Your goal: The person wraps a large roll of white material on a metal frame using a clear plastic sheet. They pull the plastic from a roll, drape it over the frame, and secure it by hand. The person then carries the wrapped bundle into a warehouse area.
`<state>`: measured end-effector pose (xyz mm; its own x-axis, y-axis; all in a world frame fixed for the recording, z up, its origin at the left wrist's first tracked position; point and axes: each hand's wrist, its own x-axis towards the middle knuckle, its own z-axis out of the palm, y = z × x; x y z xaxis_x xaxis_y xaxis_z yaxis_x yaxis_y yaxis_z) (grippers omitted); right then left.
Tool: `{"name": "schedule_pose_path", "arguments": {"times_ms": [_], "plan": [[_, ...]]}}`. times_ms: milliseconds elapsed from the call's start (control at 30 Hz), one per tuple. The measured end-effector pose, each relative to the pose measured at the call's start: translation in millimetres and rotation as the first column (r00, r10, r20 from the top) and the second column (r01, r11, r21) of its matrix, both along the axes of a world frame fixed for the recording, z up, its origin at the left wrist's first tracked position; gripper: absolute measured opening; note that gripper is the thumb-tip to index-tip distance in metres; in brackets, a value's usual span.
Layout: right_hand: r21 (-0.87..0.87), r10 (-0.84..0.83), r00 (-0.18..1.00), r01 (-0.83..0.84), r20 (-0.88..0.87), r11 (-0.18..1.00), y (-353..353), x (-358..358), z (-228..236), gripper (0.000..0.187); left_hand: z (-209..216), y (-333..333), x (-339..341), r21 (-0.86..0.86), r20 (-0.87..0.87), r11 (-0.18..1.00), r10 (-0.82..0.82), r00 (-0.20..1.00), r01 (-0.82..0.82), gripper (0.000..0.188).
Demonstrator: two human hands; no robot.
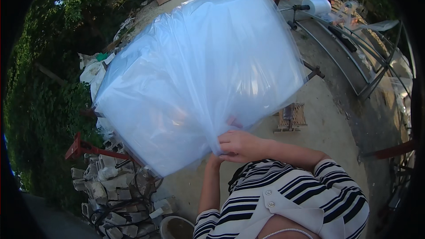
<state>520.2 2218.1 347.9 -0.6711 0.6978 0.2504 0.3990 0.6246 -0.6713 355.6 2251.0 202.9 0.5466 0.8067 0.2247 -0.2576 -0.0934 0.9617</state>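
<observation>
A broad stack of clear plastic sheeting (248, 48) spreads out before me, its near edge drawn into a gathered bunch of folds. My right hand (237, 145) closes its fingers round this bunch at the near edge. My left hand (215, 158) comes up from below against the same spot. Its fingers are mostly hidden by the plastic and my right hand; a faint pinkish patch shows through the film just above.
Broken blocks (117, 190) lie at the left, beside a red metal bar (95, 149) and a bucket (176, 228). Right of the sheeting are a small stool (291, 117), a metal frame (336, 55) and a white film roll (316, 5). Bushes (48, 84) line the left.
</observation>
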Motion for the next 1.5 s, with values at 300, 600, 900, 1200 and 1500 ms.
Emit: {"name": "schedule_pose_path", "arguments": {"times_ms": [300, 600, 900, 1200, 1500], "plan": [[-0.636, -0.605, 0.612, 0.205, -0.509, 0.744, 11.3, 0.2, -26.1, 0.026, 57.7, -41.8, -6.1, 0.082, -0.323, 0.941, 0.338, 0.884, -0.330, 0.045], [-0.723, -0.506, 0.540, -0.334, -0.673, 0.605, 20.2, 50.6, -29.0, 0.060, 57.6, -68.2, -74.7, -0.171, -0.076, 0.599, 0.784, 0.616, -0.782, 0.030], [-0.731, -0.222, 0.835, -0.275, -0.504, 0.624, 10.6, 24.1, 2.1, 0.045, 83.9, -68.6, -22.1, -0.284, 0.042, 0.788, 0.580, 0.813, -0.547, 0.076], [-0.343, -0.201, 0.945, 0.105, -0.258, 0.933, 16.8, 60.1, 9.9, 0.026, -34.2, -60.3, 39.4, -0.310, -0.389, 0.939, 0.017, 0.921, -0.148, 0.021], [0.166, -0.896, 0.030, 0.979, 0.443, 0.115, 92.3, 398.7, -55.6, 0.035, -32.5, -105.7, 43.9, -0.428, -0.016, 0.870, 0.266, 0.964, -0.247, 0.023]]}}
